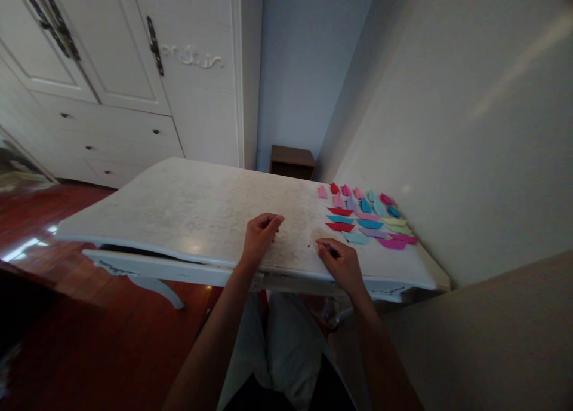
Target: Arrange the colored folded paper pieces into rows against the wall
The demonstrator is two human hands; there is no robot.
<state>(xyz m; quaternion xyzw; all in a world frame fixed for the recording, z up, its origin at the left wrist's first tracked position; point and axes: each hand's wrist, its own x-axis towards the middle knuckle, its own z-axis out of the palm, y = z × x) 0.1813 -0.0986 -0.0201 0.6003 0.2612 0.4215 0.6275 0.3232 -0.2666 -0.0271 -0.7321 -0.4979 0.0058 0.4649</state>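
Note:
My left hand (262, 236) is over the front middle of the white table (197, 202), its thumb and fingers pinched together. A speck of red shows beneath those fingers, too small to name. To its right, my right hand (341, 260) is also closed in a pinch near the table's front edge; whatever it holds, if anything, is hidden. A tiny dark red bit (308, 245) lies just left of the right fingertips. Beyond the right hand lie rows of folded paper pieces: flat boat-like shapes such as a red one (340, 226), and smaller pointed ones such as a pink one (338, 200).
A white wardrobe (201, 100) stands behind the table at the left. A pale wall (447, 130) runs along the right side. Past the table's back edge is a small brown cabinet (293, 155). A table drawer (156, 266) sits slightly pulled out at the front left.

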